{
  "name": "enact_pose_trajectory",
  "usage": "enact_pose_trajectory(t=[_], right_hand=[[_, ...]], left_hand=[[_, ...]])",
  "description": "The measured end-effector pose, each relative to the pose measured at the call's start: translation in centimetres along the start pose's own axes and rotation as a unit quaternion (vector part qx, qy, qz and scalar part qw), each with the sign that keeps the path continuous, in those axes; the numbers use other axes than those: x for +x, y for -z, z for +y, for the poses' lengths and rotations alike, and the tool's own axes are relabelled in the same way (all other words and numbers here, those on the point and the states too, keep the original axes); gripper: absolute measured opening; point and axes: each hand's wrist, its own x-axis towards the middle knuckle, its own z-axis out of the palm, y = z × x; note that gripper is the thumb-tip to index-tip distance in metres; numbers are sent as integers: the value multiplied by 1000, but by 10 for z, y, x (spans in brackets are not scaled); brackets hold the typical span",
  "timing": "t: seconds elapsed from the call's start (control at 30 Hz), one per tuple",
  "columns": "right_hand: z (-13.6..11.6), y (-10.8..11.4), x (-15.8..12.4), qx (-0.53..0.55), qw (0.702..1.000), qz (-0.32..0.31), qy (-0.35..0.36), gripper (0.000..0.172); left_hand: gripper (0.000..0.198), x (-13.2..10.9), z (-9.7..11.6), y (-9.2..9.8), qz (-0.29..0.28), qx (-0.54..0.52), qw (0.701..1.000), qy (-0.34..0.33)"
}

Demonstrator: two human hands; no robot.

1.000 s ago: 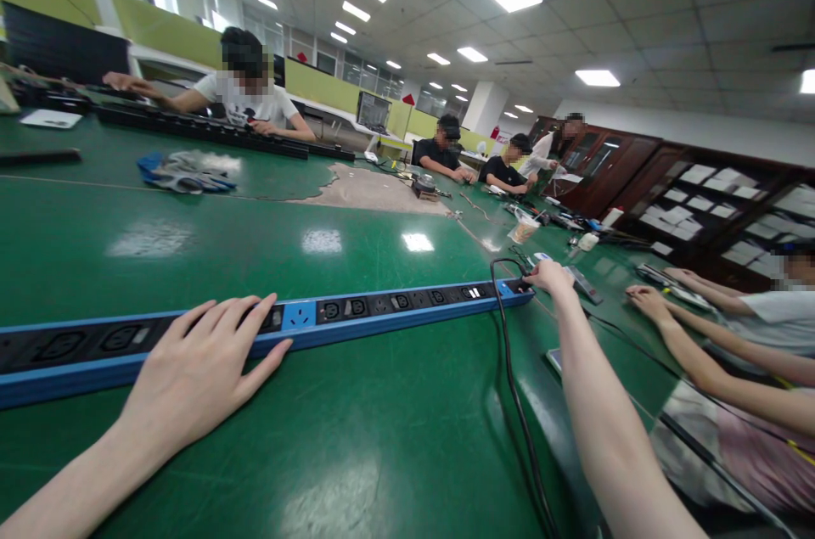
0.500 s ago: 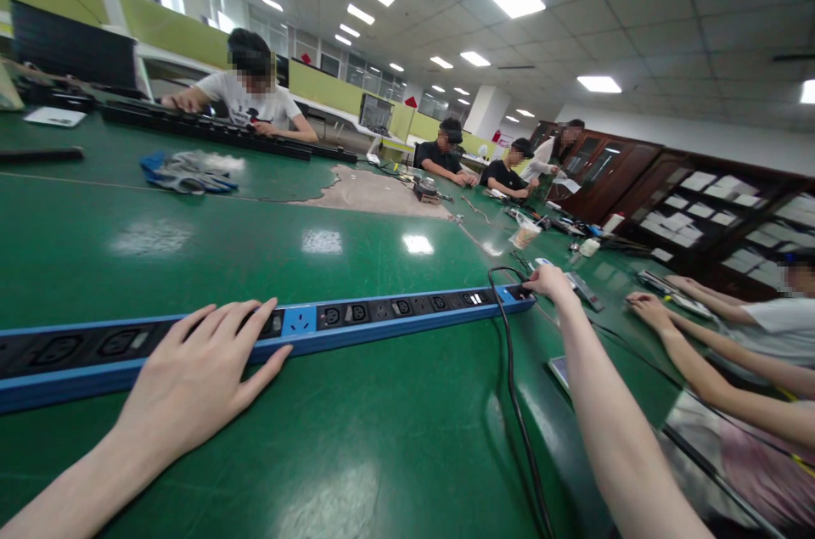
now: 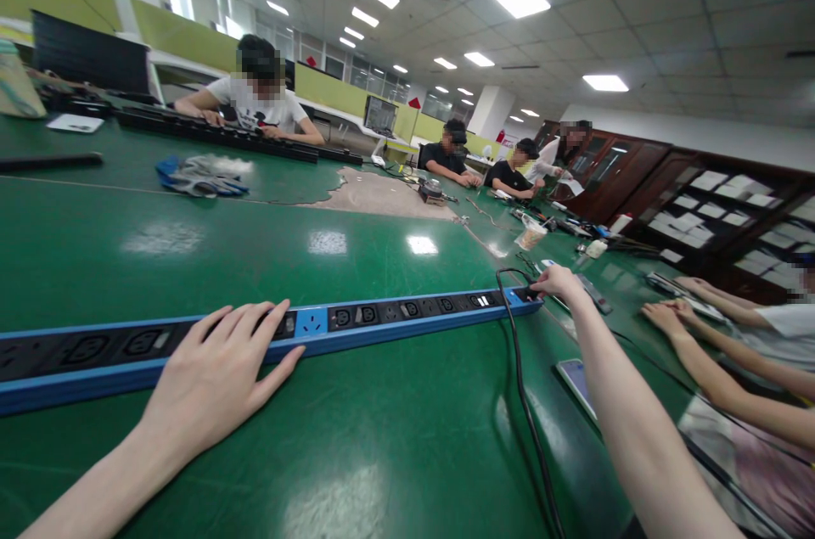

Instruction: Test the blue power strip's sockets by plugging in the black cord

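A long blue and black power strip [image 3: 395, 311] lies across the table, with several sockets along its top. My left hand [image 3: 222, 369] rests flat over its left part, fingers stretched across the top and thumb along the near side. At the strip's right end my right hand [image 3: 558, 283] pinches a black plug [image 3: 532, 292], mostly hidden by the fingers. The plug is at the end socket; how deep it sits I cannot tell. From it a black power cable [image 3: 523, 395] loops up, crosses the strip and runs down towards me.
A phone [image 3: 576, 382] lies by my right forearm. Blue-white gloves [image 3: 202, 176] and a worn patch [image 3: 382, 195] are farther back on the green table [image 3: 382, 429]. A co-worker's hands [image 3: 668, 317] are close on the right. A plastic cup [image 3: 531, 232] stands beyond my right hand.
The whole view has shifted slightly, so everything appears a little farther right. Both hands keep their places on the power strip and the plug.
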Motion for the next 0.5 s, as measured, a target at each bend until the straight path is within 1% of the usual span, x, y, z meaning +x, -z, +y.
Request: enact_pose_trajectory(t=[0.07, 0.17, 0.2, 0.37, 0.4, 0.5], right_hand=[[0, -1, -2, 0, 1000, 15, -8, 17], [-1, -4, -7, -6, 998, 56, -18, 19], [-1, -3, -8, -7, 998, 58, -21, 19], [-3, 2, -8, 8, 1000, 4, -26, 15], [-4, 2, -9, 8, 1000, 6, -27, 15], [-3, -2, -14, -2, 999, 41, -35, 21]], left_hand=[[79, 0, 0, 0, 0, 6, 1000, 0], [79, -1, 0, -1, 10, 8, 1000, 0], [79, 0, 0, -1, 12, 7, 1000, -1], [77, 1, 0, 0, 6, -2, 1000, 1], [77, 1, 1, 0, 7, -4, 1000, 2], [75, 0, 1, 1, 18, -6, 1000, 3]])
